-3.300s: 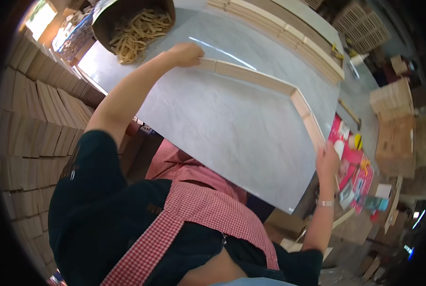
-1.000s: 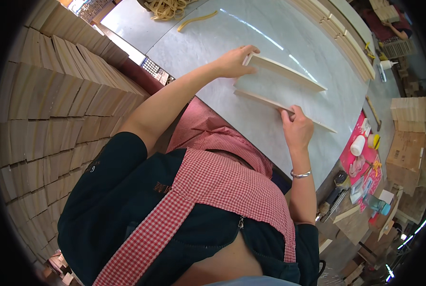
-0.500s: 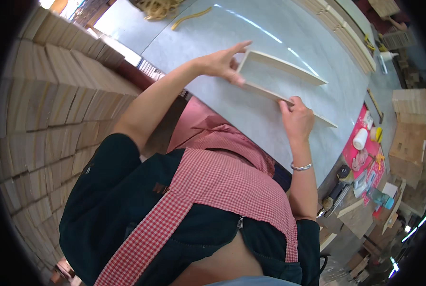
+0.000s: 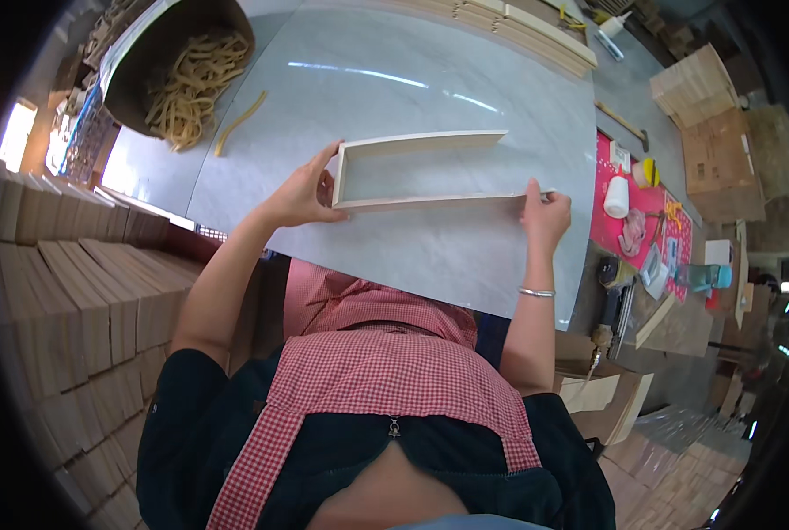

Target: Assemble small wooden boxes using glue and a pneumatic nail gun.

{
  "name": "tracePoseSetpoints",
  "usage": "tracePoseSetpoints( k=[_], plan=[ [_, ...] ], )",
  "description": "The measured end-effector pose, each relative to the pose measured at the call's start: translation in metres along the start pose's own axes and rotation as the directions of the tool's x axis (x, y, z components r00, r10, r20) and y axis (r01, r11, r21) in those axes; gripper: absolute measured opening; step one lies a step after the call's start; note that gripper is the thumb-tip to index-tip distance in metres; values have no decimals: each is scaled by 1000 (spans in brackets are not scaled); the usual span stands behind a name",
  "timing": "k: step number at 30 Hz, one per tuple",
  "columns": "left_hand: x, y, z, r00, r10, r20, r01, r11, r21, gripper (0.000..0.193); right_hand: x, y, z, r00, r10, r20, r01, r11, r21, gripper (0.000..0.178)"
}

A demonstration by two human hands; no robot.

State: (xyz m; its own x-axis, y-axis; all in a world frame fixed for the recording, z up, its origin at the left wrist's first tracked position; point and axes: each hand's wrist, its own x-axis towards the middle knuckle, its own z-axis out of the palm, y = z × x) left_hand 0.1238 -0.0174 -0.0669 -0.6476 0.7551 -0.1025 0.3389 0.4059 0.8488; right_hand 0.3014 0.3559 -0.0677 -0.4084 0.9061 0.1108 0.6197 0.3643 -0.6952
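A three-sided frame of pale wooden strips [image 4: 439,203] stands on the grey marbled tabletop [image 4: 412,256]. Two long strips run to the right from a short end piece, and the right side has no piece across it. My left hand [image 4: 306,196] spans that short end, with the thumb at the near corner and fingers at the far corner. At the near strip's right end, my right hand [image 4: 545,216] is closed round the wood in a pinch. The far strip's right end is untouched.
A container [image 4: 129,84] of tan rubber bands stands at the far left, beside one loose band [image 4: 240,124]. Wooden boards [image 4: 536,35] lie along the far edge. Rightward are a hammer [image 4: 624,124] and a white glue bottle [image 4: 616,196]. Stacked wood [image 4: 76,300] rises at left.
The view has turned, so the frame now lies nearly level across it. My right hand has slid along the near strip to its right end. My left hand stays at the short end.
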Motion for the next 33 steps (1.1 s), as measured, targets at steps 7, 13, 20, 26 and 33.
tracePoseSetpoints(
  k=[7, 13, 20, 26, 33],
  plan=[
    [0, 2, 0, 1000, -27, 16, 27, 1000, -16, 112, 21, -20, 25, 917, -356, 180, 354, 934, 47, 36],
    [-1, 2, -3, 999, -49, 17, 49, 998, -37, 112, 34, -26, 27, 794, -445, 413, 384, 895, 227, 43],
    [1, 4, -1, 999, -53, 4, 53, 998, -22, 112, 43, -19, 37, 743, -505, 438, 396, 861, 320, 46],
    [2, 5, 1, 997, -70, 18, 71, 997, -40, 113, 50, -15, 44, 725, -545, 421, 402, 832, 383, 47],
    [5, -4, -2, 996, -85, -7, 84, 992, -93, 113, 45, -20, 2, 570, -476, 669, 309, 879, 363, 71]
  ],
)
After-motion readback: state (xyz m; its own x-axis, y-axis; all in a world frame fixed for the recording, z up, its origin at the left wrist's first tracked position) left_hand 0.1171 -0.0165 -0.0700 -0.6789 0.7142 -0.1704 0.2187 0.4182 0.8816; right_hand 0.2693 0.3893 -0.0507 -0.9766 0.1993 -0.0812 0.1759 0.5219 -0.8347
